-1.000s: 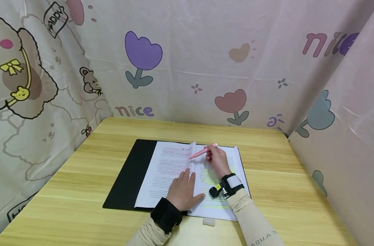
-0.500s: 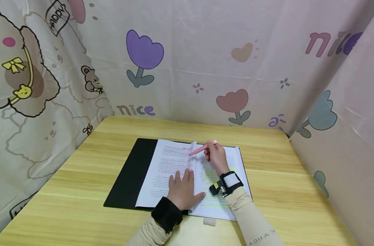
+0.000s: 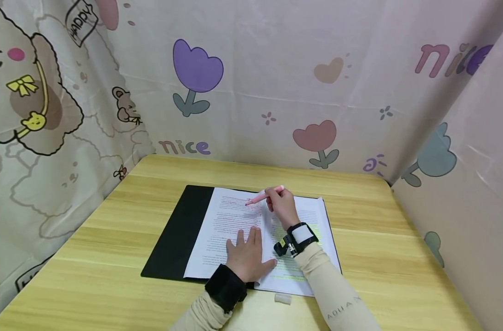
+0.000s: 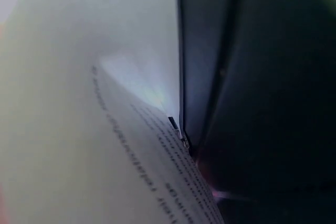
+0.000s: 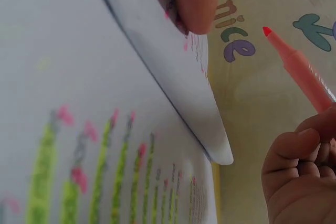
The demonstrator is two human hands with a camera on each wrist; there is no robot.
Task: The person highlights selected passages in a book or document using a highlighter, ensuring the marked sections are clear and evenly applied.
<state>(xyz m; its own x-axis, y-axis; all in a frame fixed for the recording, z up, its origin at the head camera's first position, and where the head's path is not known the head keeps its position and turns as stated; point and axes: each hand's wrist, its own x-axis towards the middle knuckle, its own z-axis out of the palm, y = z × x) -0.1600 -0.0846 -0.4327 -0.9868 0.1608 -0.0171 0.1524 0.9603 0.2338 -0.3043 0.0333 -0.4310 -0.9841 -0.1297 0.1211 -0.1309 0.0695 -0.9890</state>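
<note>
A stack of printed pages [image 3: 211, 248] lies open on a black folder [image 3: 168, 243]. Flat on the left page, near the middle fold, my left hand [image 3: 245, 259] rests with its fingers spread. My right hand [image 3: 282, 207] pinches a pink highlighter [image 3: 257, 198], its red tip [image 5: 266, 31] uncapped and over the upper left page. Whether the tip touches the paper cannot be told. Pink marks run along the left page's lines; yellow highlighting covers lines on the right page [image 3: 313, 216]. In the left wrist view the printed page [image 4: 79, 129] bulges close to the camera, hiding the left fingers.
A small grey block [image 3: 282, 299] lies on the wooden table [image 3: 86, 262] by the folder's front edge. Patterned curtains [image 3: 243, 69] hang behind and at both sides. The right-hand page edge [image 5: 223, 153] curls upward in the right wrist view.
My right hand has moved left and a little farther away with the highlighter, whose tip passes onto the left page's text. My left hand's fingers have spread slightly; it stays on the page.
</note>
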